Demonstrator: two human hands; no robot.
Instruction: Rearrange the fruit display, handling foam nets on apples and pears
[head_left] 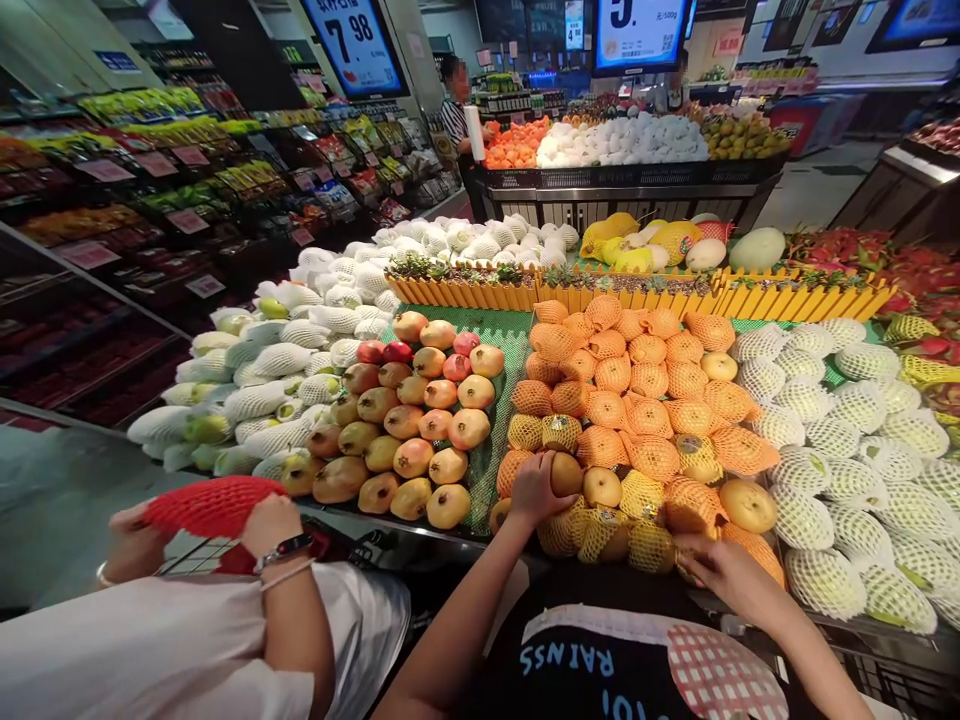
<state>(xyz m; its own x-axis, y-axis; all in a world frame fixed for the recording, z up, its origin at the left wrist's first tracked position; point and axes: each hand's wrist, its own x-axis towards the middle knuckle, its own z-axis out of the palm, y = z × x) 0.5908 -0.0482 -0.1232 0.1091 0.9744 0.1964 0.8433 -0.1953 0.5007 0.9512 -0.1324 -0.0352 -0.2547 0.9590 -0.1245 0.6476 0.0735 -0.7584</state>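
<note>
At the front edge of the display stand [442,533], near its middle, the left hand [534,490] is curled over a bare brown pear [566,474], fingers and thumb closed about its side; the pear sits in the front rows among the other pears. The right hand [726,572] is at the same edge, farther right, its fingers partly bent beside a yellow-netted pear [651,548]; whether it has hold of anything cannot be told. Orange-netted pears [656,455] extend behind both hands toward the yellow picket planter [630,298]. Bare pomegranates [413,458] lie to their left on the green mat [491,468], and white-netted fruit [847,480] fills the right side. Beyond the left front edge, another person holds a red mesh item [214,505] in two hands.
</note>
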